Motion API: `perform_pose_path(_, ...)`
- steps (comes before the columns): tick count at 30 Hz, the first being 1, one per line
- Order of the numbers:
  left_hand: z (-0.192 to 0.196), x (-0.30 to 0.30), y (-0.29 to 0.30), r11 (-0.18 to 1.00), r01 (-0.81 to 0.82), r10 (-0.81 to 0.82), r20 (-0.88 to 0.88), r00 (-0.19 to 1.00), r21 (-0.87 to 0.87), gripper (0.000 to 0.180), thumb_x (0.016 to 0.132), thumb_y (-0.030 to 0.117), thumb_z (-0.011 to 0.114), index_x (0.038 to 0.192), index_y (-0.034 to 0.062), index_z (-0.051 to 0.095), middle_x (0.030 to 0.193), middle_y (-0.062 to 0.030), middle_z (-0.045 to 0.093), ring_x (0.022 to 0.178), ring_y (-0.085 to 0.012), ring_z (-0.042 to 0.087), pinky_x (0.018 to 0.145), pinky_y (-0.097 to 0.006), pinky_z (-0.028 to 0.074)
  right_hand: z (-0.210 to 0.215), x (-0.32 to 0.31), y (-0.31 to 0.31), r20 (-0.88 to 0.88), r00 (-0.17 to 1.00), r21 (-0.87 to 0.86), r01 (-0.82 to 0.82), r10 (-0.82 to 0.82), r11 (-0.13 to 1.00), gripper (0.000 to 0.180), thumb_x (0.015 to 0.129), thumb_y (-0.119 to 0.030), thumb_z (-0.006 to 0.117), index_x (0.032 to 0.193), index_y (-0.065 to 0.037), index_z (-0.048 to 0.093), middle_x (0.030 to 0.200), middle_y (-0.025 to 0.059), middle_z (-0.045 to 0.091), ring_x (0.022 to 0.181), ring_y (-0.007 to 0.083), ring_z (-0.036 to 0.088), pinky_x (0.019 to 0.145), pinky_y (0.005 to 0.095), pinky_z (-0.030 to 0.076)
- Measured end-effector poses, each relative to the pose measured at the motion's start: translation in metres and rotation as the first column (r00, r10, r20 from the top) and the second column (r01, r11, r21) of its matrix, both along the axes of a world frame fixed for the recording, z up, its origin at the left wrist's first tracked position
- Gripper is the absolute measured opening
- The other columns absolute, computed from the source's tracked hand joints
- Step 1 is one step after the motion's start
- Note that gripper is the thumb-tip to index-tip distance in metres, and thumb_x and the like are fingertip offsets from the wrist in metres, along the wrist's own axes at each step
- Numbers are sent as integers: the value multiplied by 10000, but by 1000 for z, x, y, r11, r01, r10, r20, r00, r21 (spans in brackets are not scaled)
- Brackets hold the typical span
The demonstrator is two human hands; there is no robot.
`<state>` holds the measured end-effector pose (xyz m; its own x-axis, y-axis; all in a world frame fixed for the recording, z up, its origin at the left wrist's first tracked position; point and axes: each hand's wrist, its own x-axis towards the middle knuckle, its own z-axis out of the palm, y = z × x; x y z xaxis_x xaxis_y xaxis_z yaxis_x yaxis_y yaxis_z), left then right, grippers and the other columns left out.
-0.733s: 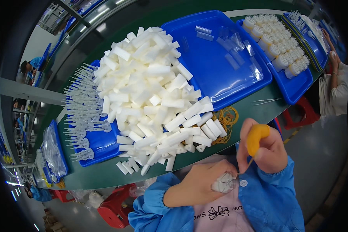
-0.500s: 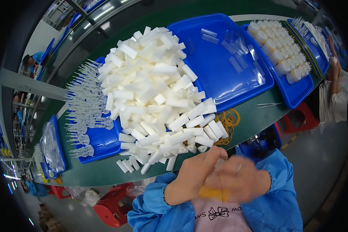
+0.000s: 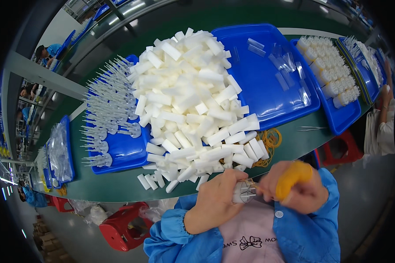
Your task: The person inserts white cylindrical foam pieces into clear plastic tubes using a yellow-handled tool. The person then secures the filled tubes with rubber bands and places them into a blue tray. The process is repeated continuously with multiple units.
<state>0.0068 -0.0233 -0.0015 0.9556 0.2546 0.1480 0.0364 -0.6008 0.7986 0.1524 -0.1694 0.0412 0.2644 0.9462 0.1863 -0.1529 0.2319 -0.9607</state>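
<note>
Holding a small clear bundle close to the chest, left hand fingers curled around it. Right hand, yellow finger cot, pinched at its tip. Best kept steady, near white foam pile.

Bright, even overhead light, soft glare streaks on the glossy blue plastic tray, heap of white foam blocks nearly overexposed, strong fisheye bending and dark vignette at the rim, slight blur on the hands.

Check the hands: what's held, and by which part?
Left hand wraps a bundle of small clear plastic pieces around its middle. Right hand, yellow finger cot on, touches the bundle's end.
</note>
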Motion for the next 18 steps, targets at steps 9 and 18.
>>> perform_pose_path(9, 0, -9, 9, 753, 252, -228, 119, 966, -608, 392, 696, 91, 746, 1026, 51, 538, 1003, -88, 600, 882, -175, 604, 720, -283, 469, 15, 26, 36, -378, 895, -266, -350, 236, 898, 223, 920, -187, 484, 1019, 13, 481, 1024, 218, 578, 461, 89, 485, 449, 200, 361)
perform_pose_path(18, 12, 10, 18, 372, 196, -428, 20, 903, -907, 366, 674, 40, 746, 981, 59, 549, 905, -24, 555, 849, -115, 529, 785, -248, 414, 46, -32, 25, 943, 295, -89, -217, 152, 972, 330, 726, -186, 591, 1024, -46, 563, 794, 48, 513, 629, 216, 551, 513, 308, 430)
